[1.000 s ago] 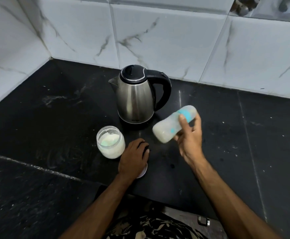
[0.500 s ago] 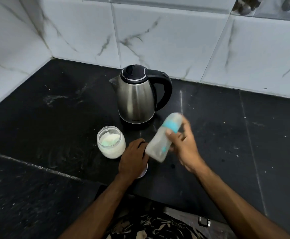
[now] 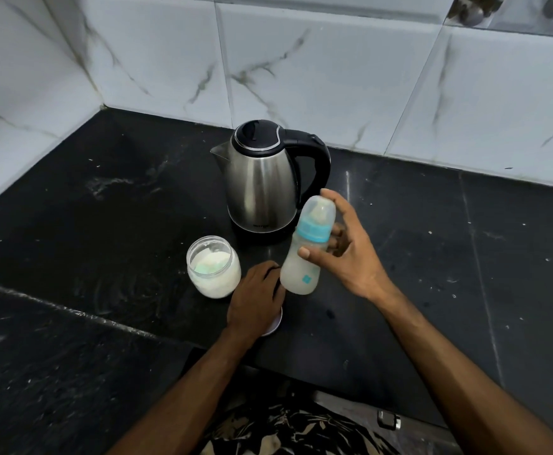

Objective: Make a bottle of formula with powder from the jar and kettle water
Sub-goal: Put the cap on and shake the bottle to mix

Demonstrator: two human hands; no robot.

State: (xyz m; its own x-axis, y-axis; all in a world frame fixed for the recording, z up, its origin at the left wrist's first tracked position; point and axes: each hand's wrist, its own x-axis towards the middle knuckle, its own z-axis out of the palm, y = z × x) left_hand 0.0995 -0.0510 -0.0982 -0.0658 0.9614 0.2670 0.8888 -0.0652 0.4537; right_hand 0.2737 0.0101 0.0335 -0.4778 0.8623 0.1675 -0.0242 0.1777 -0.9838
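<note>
Head view: capped bottle [image 3: 304, 254] upright in right hand [image 3: 350, 254]; left hand [image 3: 255, 303] flat on lid [image 3: 276, 323].

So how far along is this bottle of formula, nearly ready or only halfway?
Nearly ready, it seems. The bottle already holds cloudy white liquid and has its blue collar, teat and clear cap on, so powder and water look added. The right hand holds it almost upright above the counter. The jar is open, and the left hand rests on a white lid, so closing it seems left.
</note>
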